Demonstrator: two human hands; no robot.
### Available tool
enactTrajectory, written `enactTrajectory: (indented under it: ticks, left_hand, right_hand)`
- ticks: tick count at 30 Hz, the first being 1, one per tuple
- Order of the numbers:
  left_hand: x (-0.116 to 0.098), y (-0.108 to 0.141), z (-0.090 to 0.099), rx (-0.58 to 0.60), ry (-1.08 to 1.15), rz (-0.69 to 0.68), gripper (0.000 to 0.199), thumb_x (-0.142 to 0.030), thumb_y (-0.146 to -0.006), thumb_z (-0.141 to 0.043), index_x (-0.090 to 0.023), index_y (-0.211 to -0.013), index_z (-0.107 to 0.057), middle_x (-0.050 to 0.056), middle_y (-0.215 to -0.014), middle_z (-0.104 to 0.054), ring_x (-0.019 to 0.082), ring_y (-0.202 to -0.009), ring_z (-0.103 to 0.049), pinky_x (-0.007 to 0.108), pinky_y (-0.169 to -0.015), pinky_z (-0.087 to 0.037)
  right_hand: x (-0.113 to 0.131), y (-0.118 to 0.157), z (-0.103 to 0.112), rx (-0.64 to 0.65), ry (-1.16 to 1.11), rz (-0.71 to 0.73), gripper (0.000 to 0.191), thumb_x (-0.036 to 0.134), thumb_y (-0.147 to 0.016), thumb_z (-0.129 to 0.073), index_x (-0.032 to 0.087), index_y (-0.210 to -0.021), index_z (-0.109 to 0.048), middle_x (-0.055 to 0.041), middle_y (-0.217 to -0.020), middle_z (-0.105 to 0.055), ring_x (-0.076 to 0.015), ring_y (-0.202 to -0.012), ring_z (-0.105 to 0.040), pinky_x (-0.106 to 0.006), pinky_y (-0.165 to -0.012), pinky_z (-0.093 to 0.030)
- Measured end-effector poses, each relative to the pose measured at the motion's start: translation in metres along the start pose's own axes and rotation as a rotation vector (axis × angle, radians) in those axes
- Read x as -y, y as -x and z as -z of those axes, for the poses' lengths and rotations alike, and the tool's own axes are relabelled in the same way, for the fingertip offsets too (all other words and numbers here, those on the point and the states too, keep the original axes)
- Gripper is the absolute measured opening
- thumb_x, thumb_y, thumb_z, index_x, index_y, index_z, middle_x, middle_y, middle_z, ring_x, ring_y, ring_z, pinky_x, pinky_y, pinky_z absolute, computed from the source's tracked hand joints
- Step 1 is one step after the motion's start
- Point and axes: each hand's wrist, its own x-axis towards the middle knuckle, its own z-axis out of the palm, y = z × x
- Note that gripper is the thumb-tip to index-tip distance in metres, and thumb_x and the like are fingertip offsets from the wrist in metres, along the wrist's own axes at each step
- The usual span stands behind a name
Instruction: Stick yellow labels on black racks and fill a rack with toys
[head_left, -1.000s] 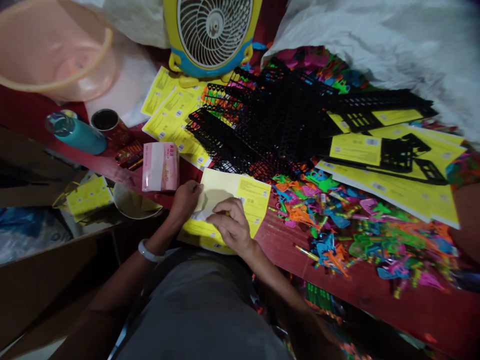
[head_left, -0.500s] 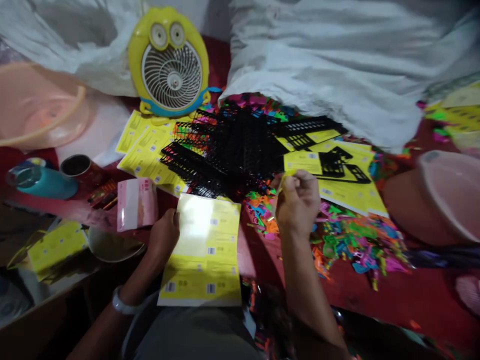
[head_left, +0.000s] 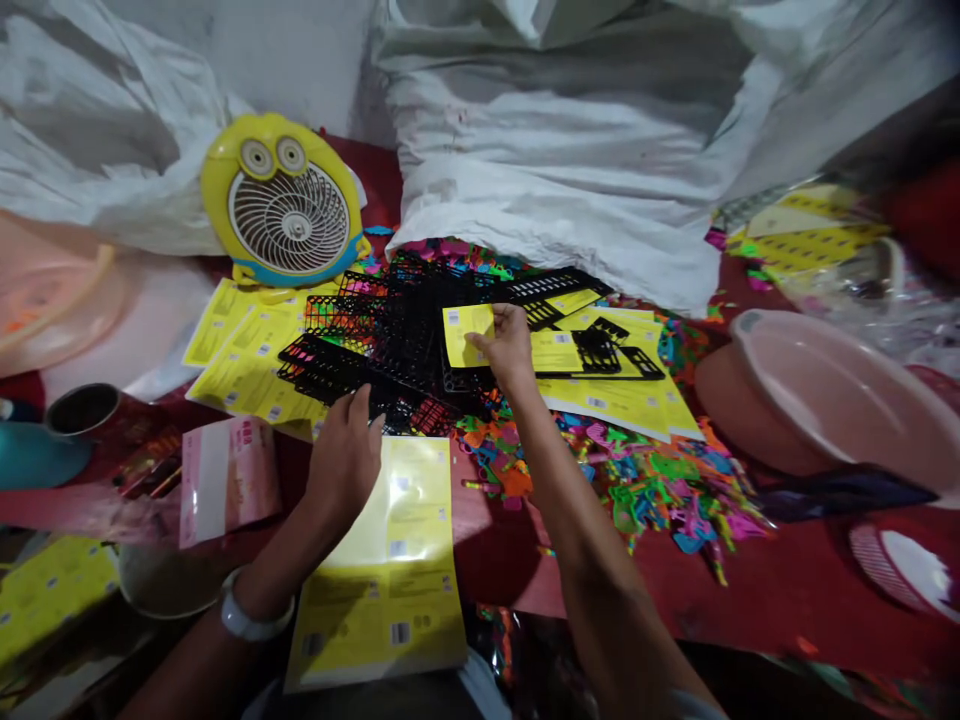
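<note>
My right hand [head_left: 511, 345] pinches a small yellow printed card [head_left: 466, 335] between thumb and fingers, in front of a heap of black plastic lattice frames [head_left: 409, 320]. Fingers apart and nothing in them, my left hand [head_left: 346, 455] hovers by the heap's near edge, over the top of a large yellow printed sheet [head_left: 390, 580]. That sheet, with barcodes in a grid, lies partly on my lap. Beside my right hand, a black frame piece [head_left: 600, 350] rests on more yellow sheets [head_left: 622, 405].
Small colourful plastic pieces [head_left: 660, 480] are strewn on the red table [head_left: 495, 540]. A yellow fan [head_left: 296, 225] and white sacks [head_left: 555, 190] stand at the back. Pink basins [head_left: 862, 390] flank the right; a pink packet [head_left: 229, 480] and dark cup [head_left: 90, 410] sit left.
My left hand has let go of the large yellow sheet and moved up towards the black frames. My right hand has raised the card, now seen flat. The camera view has shifted.
</note>
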Motion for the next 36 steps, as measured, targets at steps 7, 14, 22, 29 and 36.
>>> enactTrajectory:
  ticks: [7, 14, 22, 29, 36]
  left_hand:
    - [-0.021, -0.041, -0.029, 0.012, 0.127, -0.100, 0.042, -0.024, -0.102, -0.044, -0.012, -0.141, -0.056, 0.018, -0.134, -0.067, 0.029, -0.125, -0.063, 0.046, -0.111, -0.052]
    - [-0.041, -0.079, -0.053, 0.077, 0.110, -0.105, 0.046, -0.019, -0.102, -0.040, -0.007, -0.144, -0.054, 0.020, -0.146, -0.061, 0.031, -0.136, -0.056, 0.048, -0.119, -0.045]
    - [-0.048, -0.097, -0.074, 0.180, 0.094, -0.244, 0.051, -0.019, -0.104, -0.036, -0.012, -0.153, -0.046, 0.017, -0.165, -0.041, 0.028, -0.156, -0.035, 0.049, -0.126, -0.036]
    - [-0.042, -0.108, -0.094, 0.260, -0.050, -0.419, 0.055, -0.033, -0.106, -0.044, -0.005, -0.153, -0.046, 0.020, -0.164, -0.040, 0.029, -0.159, -0.027, 0.050, -0.131, -0.027]
    - [-0.034, -0.108, -0.101, 0.266, -0.065, -0.452, 0.058, -0.036, -0.105, -0.047, -0.003, -0.153, -0.045, 0.020, -0.164, -0.040, 0.029, -0.158, -0.027, 0.050, -0.133, -0.021]
  right_hand:
    - [-0.010, -0.008, -0.003, 0.031, 0.033, -0.015, 0.056, 0.029, -0.068, -0.081, 0.024, -0.111, -0.045, -0.0043, -0.105, -0.060, -0.0231, -0.097, -0.067, -0.045, -0.090, -0.060]
    - [-0.014, -0.009, -0.012, -0.018, 0.024, -0.067, 0.058, 0.027, -0.063, -0.083, 0.023, -0.106, -0.045, -0.0042, -0.101, -0.061, -0.0236, -0.095, -0.067, -0.046, -0.092, -0.059]
    - [-0.021, -0.007, -0.011, -0.029, 0.004, -0.051, 0.058, 0.031, -0.063, -0.085, 0.024, -0.106, -0.046, -0.0023, -0.100, -0.063, -0.0228, -0.094, -0.068, -0.045, -0.090, -0.060]
    - [-0.021, -0.003, -0.012, -0.043, 0.217, 0.003, 0.052, 0.026, -0.069, -0.079, 0.022, -0.111, -0.049, -0.0066, -0.103, -0.064, -0.0253, -0.094, -0.066, -0.048, -0.090, -0.058]
    - [-0.015, 0.004, -0.012, -0.159, 0.490, 0.232, 0.049, 0.020, -0.074, -0.074, 0.016, -0.119, -0.056, -0.0174, -0.122, -0.058, -0.0318, -0.115, -0.056, -0.053, -0.104, -0.050]
